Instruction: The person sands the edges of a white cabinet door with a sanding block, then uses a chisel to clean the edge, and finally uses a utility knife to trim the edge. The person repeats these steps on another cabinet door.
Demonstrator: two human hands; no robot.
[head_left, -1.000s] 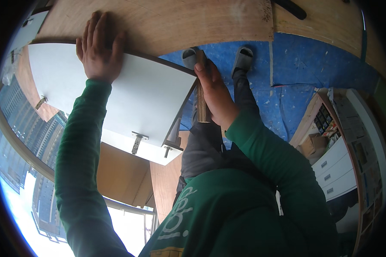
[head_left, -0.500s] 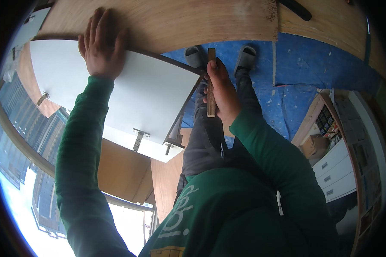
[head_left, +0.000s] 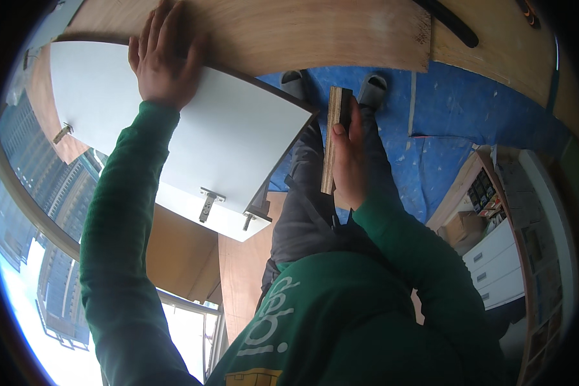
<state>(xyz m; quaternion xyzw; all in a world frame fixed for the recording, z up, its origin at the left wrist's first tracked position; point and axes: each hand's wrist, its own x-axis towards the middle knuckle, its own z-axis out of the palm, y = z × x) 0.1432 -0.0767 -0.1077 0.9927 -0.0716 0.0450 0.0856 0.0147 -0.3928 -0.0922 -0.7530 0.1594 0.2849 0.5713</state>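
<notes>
My left hand (head_left: 164, 71) lies spread over the far edge of a white cabinet door (head_left: 238, 132), its fingers reaching onto the wooden board beyond. Metal hinges (head_left: 208, 204) are fixed along the near side of the white panels. To the right of the door, my right hand (head_left: 350, 167) grips a narrow plywood block (head_left: 332, 145) by its long side. The block is held upright in front of my legs, apart from the door, with layered edges and a dark face showing. Part of that face is hidden by my fingers.
Brown wooden boards (head_left: 315, 38) span the far side, with a dark bar-like object (head_left: 449, 20) on top. Blue sheeting (head_left: 457, 109) covers the floor under my feet. White drawers (head_left: 495, 264) stand at the right, and a bright window (head_left: 38, 276) fills the left.
My right hand has shifted right and turned the plywood block, so its dark face shows now. My left hand stays at the door's far edge, appearing slightly farther up and right.
</notes>
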